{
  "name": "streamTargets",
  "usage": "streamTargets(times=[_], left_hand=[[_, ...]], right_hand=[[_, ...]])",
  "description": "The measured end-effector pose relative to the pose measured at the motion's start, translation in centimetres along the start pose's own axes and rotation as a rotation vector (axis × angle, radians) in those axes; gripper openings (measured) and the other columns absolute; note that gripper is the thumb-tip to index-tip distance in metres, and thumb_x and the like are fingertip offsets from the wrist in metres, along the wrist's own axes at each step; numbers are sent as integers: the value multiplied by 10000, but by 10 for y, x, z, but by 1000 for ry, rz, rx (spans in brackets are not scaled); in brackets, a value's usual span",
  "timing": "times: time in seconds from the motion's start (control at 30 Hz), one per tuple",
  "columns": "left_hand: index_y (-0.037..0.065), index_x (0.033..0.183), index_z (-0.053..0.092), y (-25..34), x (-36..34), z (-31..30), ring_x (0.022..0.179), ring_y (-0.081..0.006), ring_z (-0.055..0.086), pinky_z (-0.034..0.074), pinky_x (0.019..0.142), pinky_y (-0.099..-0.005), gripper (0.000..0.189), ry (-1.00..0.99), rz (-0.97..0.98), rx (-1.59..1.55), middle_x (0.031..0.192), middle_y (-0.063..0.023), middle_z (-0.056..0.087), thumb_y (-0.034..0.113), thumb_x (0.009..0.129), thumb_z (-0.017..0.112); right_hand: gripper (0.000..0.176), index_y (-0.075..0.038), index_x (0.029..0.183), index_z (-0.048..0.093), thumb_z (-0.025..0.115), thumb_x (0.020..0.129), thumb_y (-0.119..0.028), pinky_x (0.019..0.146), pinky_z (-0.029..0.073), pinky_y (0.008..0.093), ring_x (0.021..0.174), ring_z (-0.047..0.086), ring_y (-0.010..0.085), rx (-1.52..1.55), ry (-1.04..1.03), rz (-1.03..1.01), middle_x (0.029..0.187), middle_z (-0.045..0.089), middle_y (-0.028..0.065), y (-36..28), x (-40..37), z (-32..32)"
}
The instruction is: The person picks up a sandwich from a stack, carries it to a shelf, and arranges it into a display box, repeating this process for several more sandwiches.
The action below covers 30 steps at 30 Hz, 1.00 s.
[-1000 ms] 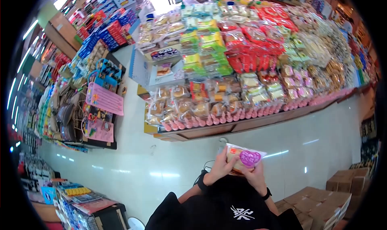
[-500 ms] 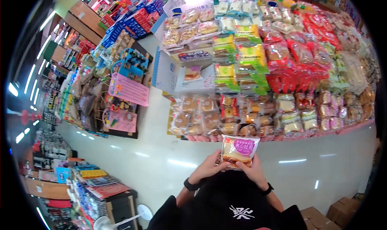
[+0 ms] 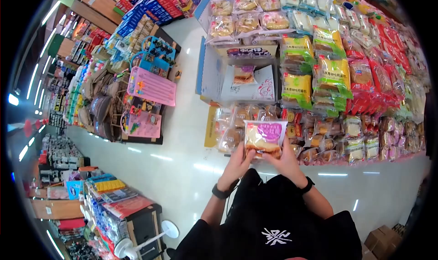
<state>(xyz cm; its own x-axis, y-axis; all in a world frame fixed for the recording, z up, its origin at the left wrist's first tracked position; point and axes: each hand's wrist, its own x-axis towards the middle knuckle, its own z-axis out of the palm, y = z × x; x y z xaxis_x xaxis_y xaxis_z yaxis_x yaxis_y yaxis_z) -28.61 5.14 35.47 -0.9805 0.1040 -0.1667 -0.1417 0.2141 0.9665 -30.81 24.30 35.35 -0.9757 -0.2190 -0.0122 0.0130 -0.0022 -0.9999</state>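
Observation:
A clear pack of filled toast bread with a purple and white label is held upright in front of my body. My left hand grips its lower left side, thumb across the front. On the opposite side my right hand is closed around the lower right edge. Just beyond the pack stands a white and blue open box. A single similar bread pack lies inside it. Bagged round buns are partly hidden behind the held pack.
Yellow-green bread packs and red bread bags fill the display to the right. A pink tray of small goods stands left across the shiny floor. A white round-ended stand is at lower left, cardboard boxes at lower right.
Both hands have raised the toast pack forward, closer to the display, and it now overlaps the front row of buns. The view has shifted, so the display sits further right and nearer.

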Motion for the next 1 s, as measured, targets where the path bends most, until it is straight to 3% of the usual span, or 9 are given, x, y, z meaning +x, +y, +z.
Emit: streamTargets(times=[0.23,0.37,0.43,0.5,0.53,0.77,0.87,0.97,1.0], left_hand=[[-31,1111,462,8,158,-43,869,-457,589,478,742,-483,280,-21,301,248,905,-281,615,207,967,428],[-40,1158,461,-14,268,-50,912,-435,598,475,784,-473,350,-123,248,344,943,-274,620,234,940,463],[-37,1177,472,-29,297,-52,936,-407,616,481,811,-450,386,-176,234,538,1022,-242,632,255,926,493],[-22,1289,419,-72,328,-49,1093,-440,537,418,944,-481,530,-322,245,966,1169,-258,574,321,897,514],[27,1386,338,-114,342,-38,1342,-432,247,231,1024,-656,704,-260,114,957,1450,-200,314,338,811,601],[70,1430,296,-105,347,-42,1391,-409,139,116,1073,-640,801,-275,132,1105,1524,-136,197,387,773,625],[86,1410,343,-123,358,-41,1391,-393,161,104,1059,-666,795,-296,136,1115,1510,-130,247,431,753,629],[116,1368,419,-107,364,-50,1384,-378,204,80,1049,-680,748,-303,40,1073,1477,-119,331,473,741,618],[121,1357,435,-103,360,-54,1383,-372,215,71,1050,-676,737,-308,28,1052,1469,-117,349,491,743,605]], right_hand=[[754,49,1362,285,715,766,-121,869,472,379,1017,588,355,-415,309,-213,1178,540,241,-13,134,27],[739,39,1359,282,697,770,-121,888,461,416,1034,562,394,-729,447,-361,1218,492,260,0,213,27],[732,6,1368,275,679,770,-117,932,428,458,1111,495,442,-793,472,-33,1260,425,280,16,241,27],[731,25,1367,265,664,770,-111,946,419,457,1135,460,460,-866,398,45,1278,393,304,77,272,16],[731,45,1366,255,650,770,-104,960,410,456,1159,426,478,-929,311,121,1297,361,329,97,282,9],[816,19,1420,182,627,748,-110,1085,264,487,1275,309,486,-971,188,308,1404,274,319,121,297,12],[744,12,1356,304,659,722,-148,1049,298,483,1264,357,431,-1038,236,233,1331,394,272,142,307,15],[622,-13,1220,436,733,718,-229,958,408,454,1143,505,368,-284,80,220,1135,555,220,205,335,-8],[634,1,1212,437,750,717,-242,947,428,431,1119,530,349,-766,269,33,1121,565,209,234,342,-8]])
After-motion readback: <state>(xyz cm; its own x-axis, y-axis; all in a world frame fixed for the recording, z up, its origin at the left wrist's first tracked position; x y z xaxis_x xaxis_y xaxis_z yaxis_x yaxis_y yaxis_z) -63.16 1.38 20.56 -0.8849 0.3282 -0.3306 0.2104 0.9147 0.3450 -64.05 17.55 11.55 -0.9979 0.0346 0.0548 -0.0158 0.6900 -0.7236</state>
